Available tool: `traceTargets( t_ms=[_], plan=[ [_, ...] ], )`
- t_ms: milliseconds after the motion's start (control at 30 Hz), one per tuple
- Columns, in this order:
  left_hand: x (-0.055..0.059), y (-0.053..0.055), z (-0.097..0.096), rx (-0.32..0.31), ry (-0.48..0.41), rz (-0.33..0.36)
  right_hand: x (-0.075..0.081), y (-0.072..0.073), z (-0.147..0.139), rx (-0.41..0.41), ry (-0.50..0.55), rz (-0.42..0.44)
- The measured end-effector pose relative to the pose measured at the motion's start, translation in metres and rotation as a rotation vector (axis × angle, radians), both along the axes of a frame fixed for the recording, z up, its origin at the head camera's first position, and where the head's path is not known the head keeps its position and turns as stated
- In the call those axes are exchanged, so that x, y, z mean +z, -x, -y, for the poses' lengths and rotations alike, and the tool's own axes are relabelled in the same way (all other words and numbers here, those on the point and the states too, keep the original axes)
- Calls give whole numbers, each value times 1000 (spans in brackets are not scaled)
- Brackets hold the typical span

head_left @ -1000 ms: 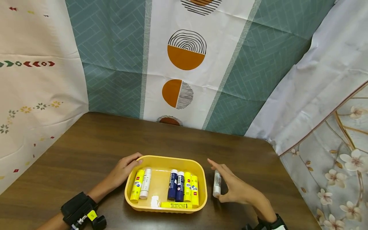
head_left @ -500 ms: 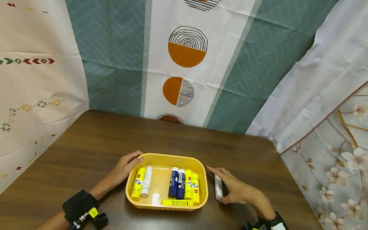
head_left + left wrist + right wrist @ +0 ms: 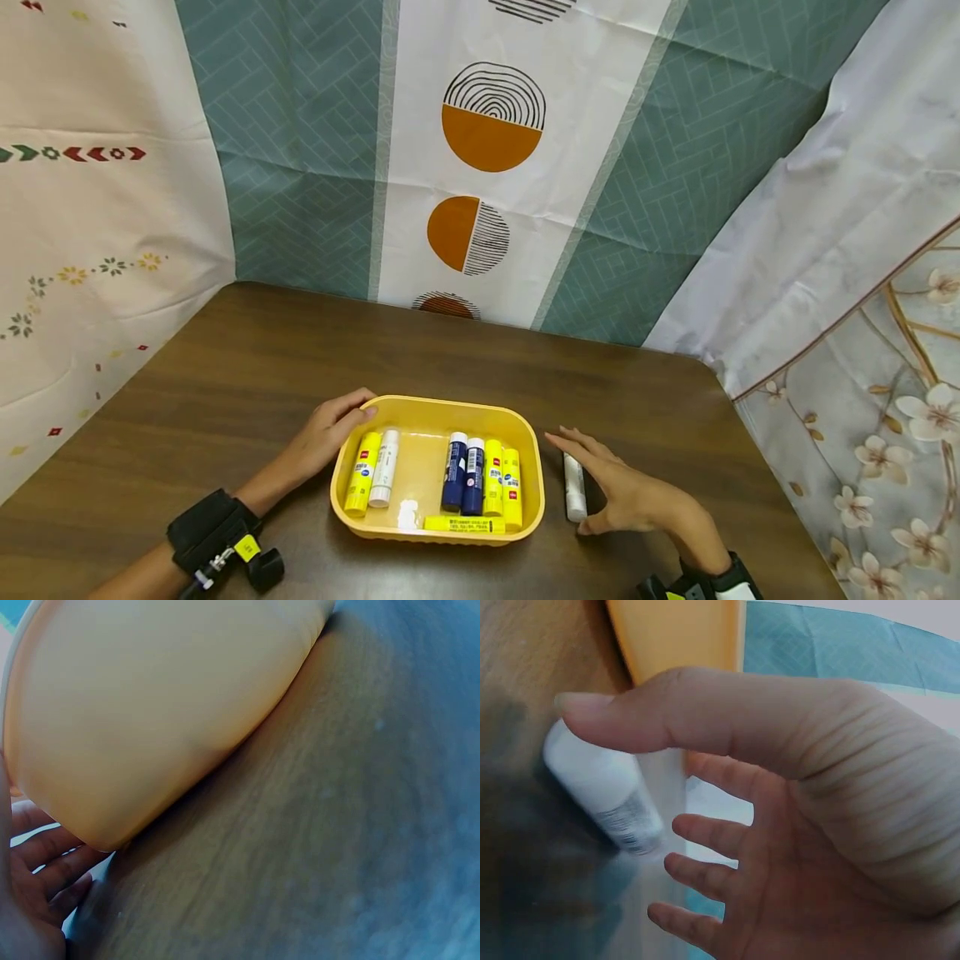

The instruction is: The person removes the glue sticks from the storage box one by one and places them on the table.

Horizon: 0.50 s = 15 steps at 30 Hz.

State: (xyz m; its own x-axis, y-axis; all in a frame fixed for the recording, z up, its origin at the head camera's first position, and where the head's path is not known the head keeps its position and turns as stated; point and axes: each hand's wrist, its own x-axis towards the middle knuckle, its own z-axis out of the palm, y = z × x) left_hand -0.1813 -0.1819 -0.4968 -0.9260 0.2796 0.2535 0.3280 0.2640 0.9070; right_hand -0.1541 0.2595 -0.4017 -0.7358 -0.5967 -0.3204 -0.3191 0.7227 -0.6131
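My left hand (image 3: 326, 432) holds the left end of a yellow plastic tray (image 3: 408, 467), thumb over the rim and fingers along the outside wall. The left wrist view shows those fingers behind the tray's end. Just right of the tray, a white glue stick (image 3: 575, 500) lies on the table. Over it spreads my right hand (image 3: 626, 493), partly hiding its far end. In the right wrist view the thumb reaches across the white glue stick (image 3: 592, 772), with the other fingers apart on its far side and nothing gripped.
In the tray lie a yellow glue stick (image 3: 363, 473) and a white one (image 3: 384, 468) at left, two dark blue ones (image 3: 453, 475) and yellow ones (image 3: 512, 492) at right, and another yellow one (image 3: 465, 524) crosswise. Patterned cloth (image 3: 495, 117) hangs behind the brown table (image 3: 315, 350).
My right hand's fingertips have come lower over the white glue stick. That stick's near end has shifted slightly right and its slant has changed. The left hand keeps its place on the tray.
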Motion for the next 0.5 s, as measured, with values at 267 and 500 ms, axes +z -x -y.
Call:
traceTargets(
  t_ms=[267, 500],
  plan=[
    [1, 0, -1, -1, -4, 7, 17, -9, 4, 9, 84, -223],
    [2, 0, 2, 2, 6, 14, 29, -13, 38, -6, 160, -366]
  ],
)
